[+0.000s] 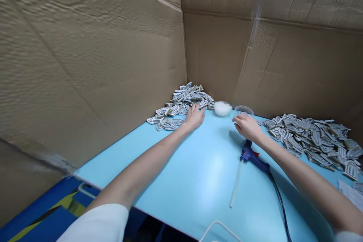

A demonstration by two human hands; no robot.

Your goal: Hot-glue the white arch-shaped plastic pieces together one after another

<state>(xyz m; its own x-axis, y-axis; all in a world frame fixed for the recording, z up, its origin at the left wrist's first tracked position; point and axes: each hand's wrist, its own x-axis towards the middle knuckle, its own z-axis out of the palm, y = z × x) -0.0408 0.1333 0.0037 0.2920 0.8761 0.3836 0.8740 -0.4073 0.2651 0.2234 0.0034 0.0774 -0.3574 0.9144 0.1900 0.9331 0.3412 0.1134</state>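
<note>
The left hand (195,116), fingers loosely spread, meets the heap of small pieces (187,95) on the table (184,185) — whether it grips any, I can't tell. The right hand (247,125) curls near the glue gun (252,156) — grip hidden; the cord (279,196) runs out of sight.

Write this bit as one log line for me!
left hand: at left pile of flat pieces | right hand: above table, hold unclear | glue gun: lying on table

White glare on the tabletop (211,181) — soft shadows; edges stretched.
</note>
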